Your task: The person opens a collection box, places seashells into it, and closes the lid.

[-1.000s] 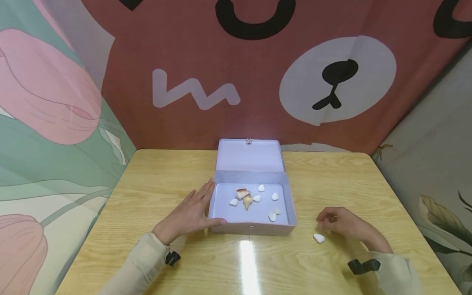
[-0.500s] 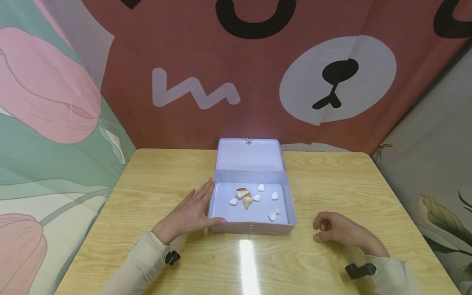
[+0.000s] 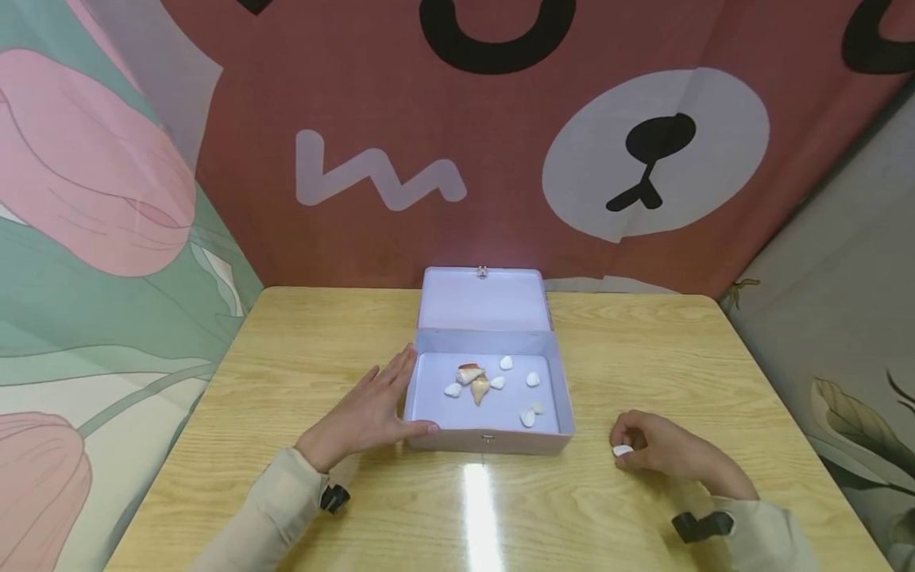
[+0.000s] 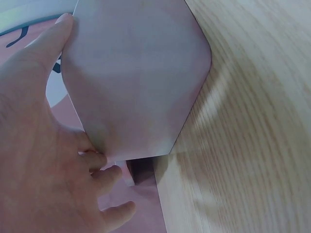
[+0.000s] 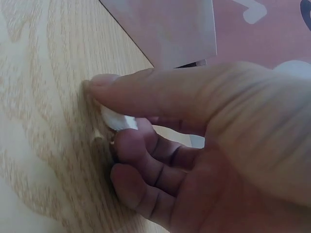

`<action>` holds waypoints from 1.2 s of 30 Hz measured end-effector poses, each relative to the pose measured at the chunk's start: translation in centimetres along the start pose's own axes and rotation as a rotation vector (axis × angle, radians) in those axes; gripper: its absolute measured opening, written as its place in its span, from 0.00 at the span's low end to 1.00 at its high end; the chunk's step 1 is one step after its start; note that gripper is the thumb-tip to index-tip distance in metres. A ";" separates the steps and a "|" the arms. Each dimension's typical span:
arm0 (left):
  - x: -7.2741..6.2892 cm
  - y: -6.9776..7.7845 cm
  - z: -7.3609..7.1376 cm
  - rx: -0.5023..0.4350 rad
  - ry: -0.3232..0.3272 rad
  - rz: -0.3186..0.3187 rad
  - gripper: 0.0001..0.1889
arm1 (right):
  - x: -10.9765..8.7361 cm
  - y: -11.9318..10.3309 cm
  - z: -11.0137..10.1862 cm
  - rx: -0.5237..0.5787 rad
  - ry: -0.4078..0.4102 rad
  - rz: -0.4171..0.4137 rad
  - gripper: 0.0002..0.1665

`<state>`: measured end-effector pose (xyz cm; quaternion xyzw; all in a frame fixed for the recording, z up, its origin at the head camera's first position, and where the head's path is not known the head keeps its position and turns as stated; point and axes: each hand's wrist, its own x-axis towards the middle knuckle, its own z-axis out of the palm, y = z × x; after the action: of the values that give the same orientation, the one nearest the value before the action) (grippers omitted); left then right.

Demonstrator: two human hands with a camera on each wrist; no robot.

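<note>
A lilac hinged box (image 3: 457, 442) stands on the wooden table with its lid (image 3: 483, 300) raised at the back. My left hand (image 3: 368, 417) rests on its left side, fingers stretched along the left rim and thumb on the front corner. In the left wrist view it spans the box's side wall (image 4: 138, 73). Right of the box, my right hand (image 3: 658, 449) pinches a white seashell (image 5: 116, 120) between thumb and fingers, low over the tabletop. Inside the box lie several small white seashells (image 3: 532, 380) and two brownish spiral shells (image 3: 480, 389).
The light wooden table (image 3: 322, 326) backs onto a red hanging cloth (image 3: 357, 246) with cartoon prints. Patterned cloths (image 3: 107, 318) hang at the sides. A bright light reflection (image 3: 480, 508) lies on the wood before the box.
My right hand has come down slightly over the white seashell that lay on the table and now pinches it. My left hand and the box stay as they were.
</note>
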<state>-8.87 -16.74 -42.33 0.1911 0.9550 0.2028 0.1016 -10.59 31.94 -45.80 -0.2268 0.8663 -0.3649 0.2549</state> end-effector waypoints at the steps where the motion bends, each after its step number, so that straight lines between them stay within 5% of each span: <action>1: 0.0 0.0 0.0 -0.001 0.001 0.001 0.66 | 0.0 0.0 0.0 0.002 0.004 -0.002 0.12; 10: -0.1 -0.1 0.0 0.003 -0.006 -0.005 0.66 | -0.2 0.1 -0.2 0.047 0.010 -0.057 0.06; 36: 0.1 -0.1 0.0 -0.010 -0.001 -0.006 0.66 | -0.1 1.1 -1.1 0.209 0.114 0.105 0.18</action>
<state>-8.95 -16.80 -42.40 0.1877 0.9545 0.2071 0.1038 -11.42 33.25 -45.96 -0.1320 0.8474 -0.4516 0.2461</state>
